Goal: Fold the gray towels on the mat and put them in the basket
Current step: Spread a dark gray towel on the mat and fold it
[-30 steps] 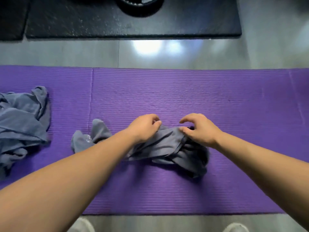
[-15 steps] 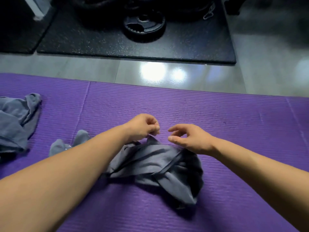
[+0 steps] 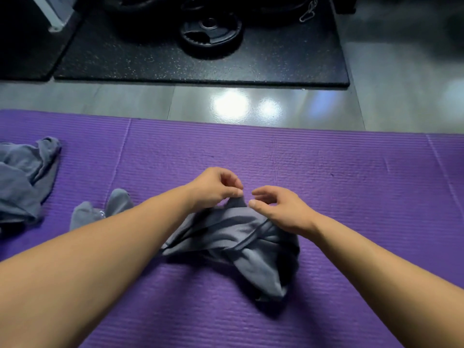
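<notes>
Two bare forearms reach in from the lower corners of the frame and meet at its centre, over a purple mat [image 3: 351,197] that spans the picture. The left hand [image 3: 216,188] pinches a small raised corner of a crumpled gray towel [image 3: 241,237] between thumb and fingertips. The right hand [image 3: 281,209] sits just beside that corner, fingers loosely curled, thumb and forefinger apart and gripping nothing, its wrist over the cloth. The towel lies bunched and twisted on the mat below both hands, one end poking out left of the left forearm. A second gray towel [image 3: 22,182] lies heaped at the left edge of the mat. Beyond the mat is shiny gray floor [image 3: 125,101], then black rubber flooring [image 3: 150,59] with a weight plate [image 3: 211,31] at top centre.
</notes>
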Demonstrator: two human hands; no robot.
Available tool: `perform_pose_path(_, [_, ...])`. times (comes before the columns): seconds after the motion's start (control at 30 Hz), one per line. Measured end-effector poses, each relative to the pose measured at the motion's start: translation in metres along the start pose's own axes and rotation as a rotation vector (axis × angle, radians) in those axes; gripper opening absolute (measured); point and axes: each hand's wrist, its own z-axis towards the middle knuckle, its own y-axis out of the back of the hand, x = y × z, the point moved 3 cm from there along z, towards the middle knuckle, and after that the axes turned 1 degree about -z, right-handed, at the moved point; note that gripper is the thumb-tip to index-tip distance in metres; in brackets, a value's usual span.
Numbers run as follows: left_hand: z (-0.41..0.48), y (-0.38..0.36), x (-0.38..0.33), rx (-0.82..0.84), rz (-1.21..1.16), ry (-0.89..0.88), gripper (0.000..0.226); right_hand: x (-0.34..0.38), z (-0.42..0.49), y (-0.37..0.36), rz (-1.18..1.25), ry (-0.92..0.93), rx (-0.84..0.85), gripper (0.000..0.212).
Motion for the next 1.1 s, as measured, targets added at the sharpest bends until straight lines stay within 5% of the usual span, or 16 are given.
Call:
perform_pose_path(0.1, [-0.007,-0.005,-0.027,0.024,-0.284,-0.15,0.017,0.013,-0.005,0.017,0.117,0.08,-0.08,0.046])
perform_pose_path(0.27, [-0.009,-0.008,-0.065,0.081,-0.51,-0.226,0.023,0.037,-0.017,0.052,0.276,0.196,-0.066,0.007])
perform_pose_path(0.33, [-0.009,-0.008,-0.076,0.125,-0.524,-0.251,0.021,0.04,-0.022,0.066,0.253,0.215,-0.111,0.022])
perform_pose_path(0.63, [-0.003,-0.013,-0.097,0.362,0.013,-0.224,0.024,0.047,-0.052,0.11,0.375,0.312,-0.58,0.027])
perform_pose_path(0.77, [-0.001,-0.016,-0.096,0.303,0.005,-0.233,0.014,0.037,-0.058,0.13,0.48,0.276,-0.591,0.029])
perform_pose_path(0.93, [-0.005,-0.026,-0.102,0.189,-0.195,-0.174,0.013,0.01,-0.064,0.147,0.291,0.212,-0.584,0.016])
perform_pose_path(1.03, [-0.003,-0.028,-0.092,0.279,0.095,-0.17,0.047,-0.01,-0.067,0.151,0.239,0.161,-0.627,0.009])
perform_pose_path(1.1, [0.0,-0.034,-0.081,0.309,0.313,-0.16,0.047,-0.019,-0.069,0.153,0.265,0.121,-0.647,0.01])
